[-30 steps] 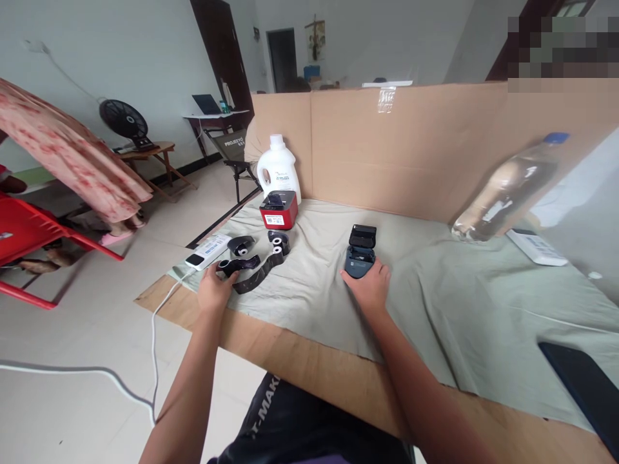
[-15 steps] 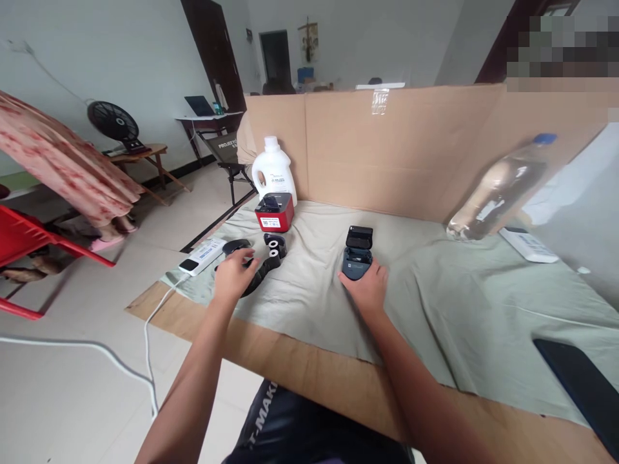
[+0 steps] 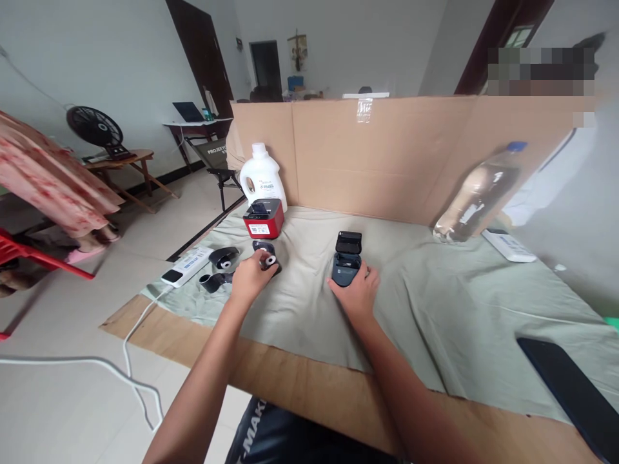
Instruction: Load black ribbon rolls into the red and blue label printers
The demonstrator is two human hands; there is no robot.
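My right hand (image 3: 356, 291) is closed round a small dark blue-grey label printer (image 3: 345, 273) standing on the cloth, its black lid (image 3: 349, 242) flipped up and its bay uncovered. To the left, the thumb and fingers of my left hand (image 3: 251, 278) pinch a small black label roll (image 3: 271, 261) with a white core. Just behind those fingers lies another dark roll (image 3: 264, 247), partly hidden. Left of the hand are a black roll (image 3: 224, 259) with a white core and a loose curled black strip (image 3: 211, 282).
A red box-shaped device (image 3: 273, 222) stands before a white jug (image 3: 264, 177). A white power strip (image 3: 186, 267) lies at the left edge. Cardboard (image 3: 367, 161) walls the back; a clear bottle (image 3: 478, 193) leans against it. A phone (image 3: 565, 386) lies front right. A person in a pink skirt (image 3: 53, 180) stands left.
My left hand has moved right from above the black strip and closed on a label roll. My right hand stays on the printer. The whole view has shifted slightly.
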